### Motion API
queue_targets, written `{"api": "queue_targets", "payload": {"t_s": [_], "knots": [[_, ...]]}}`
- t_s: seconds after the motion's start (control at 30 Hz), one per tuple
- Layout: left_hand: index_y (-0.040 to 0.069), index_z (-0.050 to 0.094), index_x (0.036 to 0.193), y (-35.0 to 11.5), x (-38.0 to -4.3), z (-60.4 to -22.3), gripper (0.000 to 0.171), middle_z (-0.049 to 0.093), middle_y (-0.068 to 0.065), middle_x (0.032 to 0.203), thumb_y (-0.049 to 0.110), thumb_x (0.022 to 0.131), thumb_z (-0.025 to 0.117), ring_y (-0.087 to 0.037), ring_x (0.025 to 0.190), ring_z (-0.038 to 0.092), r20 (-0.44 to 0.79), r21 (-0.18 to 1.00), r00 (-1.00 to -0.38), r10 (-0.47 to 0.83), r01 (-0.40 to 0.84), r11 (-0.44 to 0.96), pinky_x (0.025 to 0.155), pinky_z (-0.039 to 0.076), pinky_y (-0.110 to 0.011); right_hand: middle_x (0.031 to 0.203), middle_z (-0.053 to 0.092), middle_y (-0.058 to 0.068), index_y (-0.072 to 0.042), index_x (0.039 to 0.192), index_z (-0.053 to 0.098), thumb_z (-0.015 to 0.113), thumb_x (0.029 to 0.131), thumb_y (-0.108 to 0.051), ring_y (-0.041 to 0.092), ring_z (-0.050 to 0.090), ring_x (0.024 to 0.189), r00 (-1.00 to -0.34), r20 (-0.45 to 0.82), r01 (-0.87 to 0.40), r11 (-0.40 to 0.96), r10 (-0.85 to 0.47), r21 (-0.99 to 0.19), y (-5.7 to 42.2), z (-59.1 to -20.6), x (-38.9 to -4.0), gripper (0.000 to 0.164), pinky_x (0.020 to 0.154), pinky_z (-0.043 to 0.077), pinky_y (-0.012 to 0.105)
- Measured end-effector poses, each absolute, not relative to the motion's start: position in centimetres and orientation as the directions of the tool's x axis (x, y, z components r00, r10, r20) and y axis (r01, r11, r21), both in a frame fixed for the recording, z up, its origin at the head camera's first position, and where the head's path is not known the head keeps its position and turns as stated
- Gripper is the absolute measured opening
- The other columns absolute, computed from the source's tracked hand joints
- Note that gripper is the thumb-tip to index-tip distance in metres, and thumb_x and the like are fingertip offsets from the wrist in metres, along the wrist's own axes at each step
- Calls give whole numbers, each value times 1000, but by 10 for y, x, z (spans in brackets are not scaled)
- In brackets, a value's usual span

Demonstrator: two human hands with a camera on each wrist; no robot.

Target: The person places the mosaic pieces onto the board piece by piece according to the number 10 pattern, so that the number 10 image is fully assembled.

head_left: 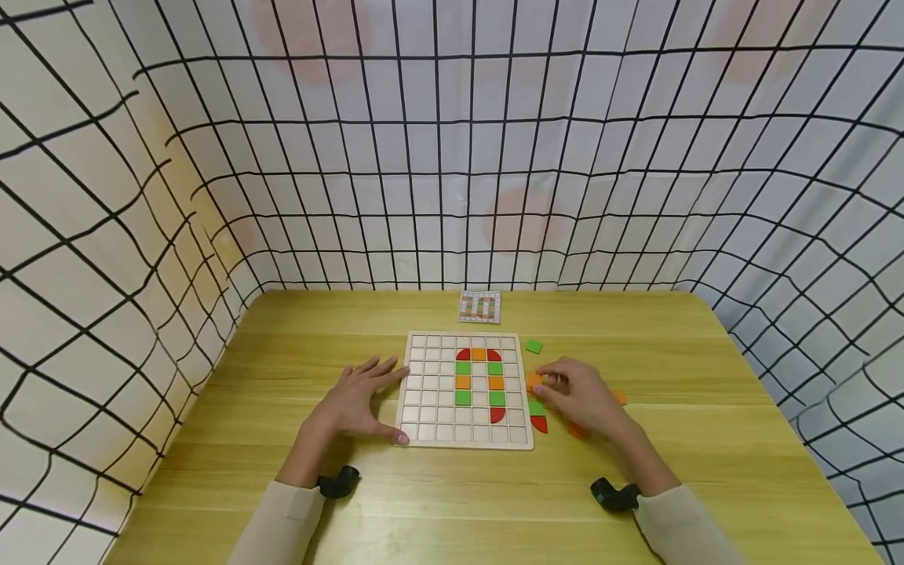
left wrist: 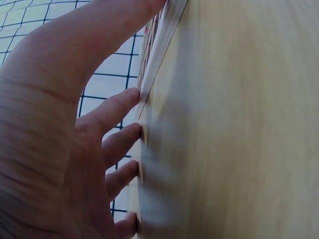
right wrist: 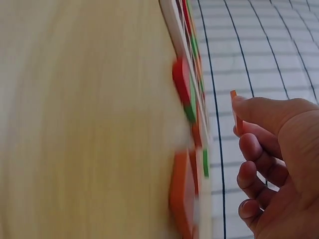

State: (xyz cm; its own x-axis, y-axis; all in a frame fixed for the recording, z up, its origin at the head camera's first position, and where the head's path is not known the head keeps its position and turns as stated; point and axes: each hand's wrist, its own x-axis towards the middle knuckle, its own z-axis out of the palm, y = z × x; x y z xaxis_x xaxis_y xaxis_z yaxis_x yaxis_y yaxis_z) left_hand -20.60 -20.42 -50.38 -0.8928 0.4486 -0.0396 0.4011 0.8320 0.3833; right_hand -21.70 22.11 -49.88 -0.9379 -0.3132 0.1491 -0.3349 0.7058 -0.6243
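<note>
A pale wooden grid board [head_left: 429, 396] lies on the table, with red, orange and green tiles set in an arch shape on its right half. My left hand [head_left: 356, 402] is spread at the board's left side, thumb at the near corner and index finger at the left edge. Between thumb and index finger, my right hand [head_left: 582, 396] pinches an orange tile [right wrist: 239, 114], just beyond the board's right edge. Under and beside that hand lie a green tile [head_left: 537, 408], a red rounded tile [head_left: 540, 424] and an orange tile [head_left: 577, 431].
A small pattern card [head_left: 480, 308] lies behind the board. Another green tile [head_left: 534, 346] sits off the board's far right side, and an orange piece [head_left: 619, 397] shows past the right hand. White walls with black grid lines [head_left: 452, 157] enclose the wooden table [head_left: 452, 502].
</note>
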Motion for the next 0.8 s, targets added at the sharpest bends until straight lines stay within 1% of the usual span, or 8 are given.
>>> {"api": "queue_targets", "payload": {"t_s": [0.13, 0.33, 0.4, 0.5, 0.6, 0.7, 0.8], "knots": [[29, 43, 158, -204, -205, -502, 118, 32, -7, 169, 81, 60, 81, -42, 157, 22, -34, 401, -891, 452, 403, 823, 120, 13, -76, 86, 57, -6, -12, 114, 77, 81, 91, -25, 15, 51, 84, -928, 133, -349, 686, -348, -638, 200, -500, -213, 26, 70, 41, 25], [29, 43, 159, -204, -206, -503, 118, 33, -6, 169, 80, 59, 82, -42, 158, 22, -35, 405, -893, 448, 397, 824, 120, 13, -76, 83, 57, -8, -11, 113, 77, 80, 92, -24, 13, 51, 76, -878, 160, -436, 615, -451, -657, 174, -505, -208, 24, 67, 43, 22], [30, 43, 159, -205, -206, -503, 118, 32, -6, 169, 81, 59, 81, -42, 158, 22, -36, 401, -894, 447, 397, 825, 120, 13, -76, 81, 57, -10, -14, 110, 78, 80, 92, -25, 12, 50, 72, -867, 162, -451, 607, -471, -655, 166, -505, -207, 21, 64, 42, 21], [29, 43, 159, -205, -206, -502, 118, 33, -6, 169, 80, 60, 82, -42, 157, 22, -34, 402, -893, 449, 399, 824, 120, 13, -76, 82, 58, -11, -16, 110, 78, 80, 92, -26, 10, 50, 72, -853, 153, -465, 593, -499, -658, 156, -506, -204, 21, 63, 43, 21], [28, 43, 159, -206, -205, -502, 117, 33, -7, 169, 79, 60, 82, -43, 157, 23, -31, 403, -890, 455, 406, 820, 120, 13, -77, 83, 59, -10, -18, 111, 78, 81, 91, -28, 11, 52, 74, -844, 139, -472, 592, -518, -654, 150, -508, -201, 22, 65, 43, 21], [27, 43, 159, -206, -206, -502, 117, 33, -8, 169, 79, 61, 82, -43, 157, 23, -32, 407, -886, 463, 411, 816, 119, 13, -77, 84, 60, -8, -18, 111, 78, 81, 91, -28, 13, 53, 77, -841, 129, -476, 606, -525, -637, 148, -509, -198, 23, 67, 44, 22], [28, 42, 159, -207, -206, -502, 117, 32, -7, 169, 79, 61, 82, -42, 158, 22, -43, 408, -886, 463, 407, 817, 120, 13, -77, 84, 59, -8, -18, 109, 79, 81, 90, -29, 12, 53, 78, -841, 128, -485, 627, -526, -610, 148, -510, -197, 22, 68, 43, 22]]}}
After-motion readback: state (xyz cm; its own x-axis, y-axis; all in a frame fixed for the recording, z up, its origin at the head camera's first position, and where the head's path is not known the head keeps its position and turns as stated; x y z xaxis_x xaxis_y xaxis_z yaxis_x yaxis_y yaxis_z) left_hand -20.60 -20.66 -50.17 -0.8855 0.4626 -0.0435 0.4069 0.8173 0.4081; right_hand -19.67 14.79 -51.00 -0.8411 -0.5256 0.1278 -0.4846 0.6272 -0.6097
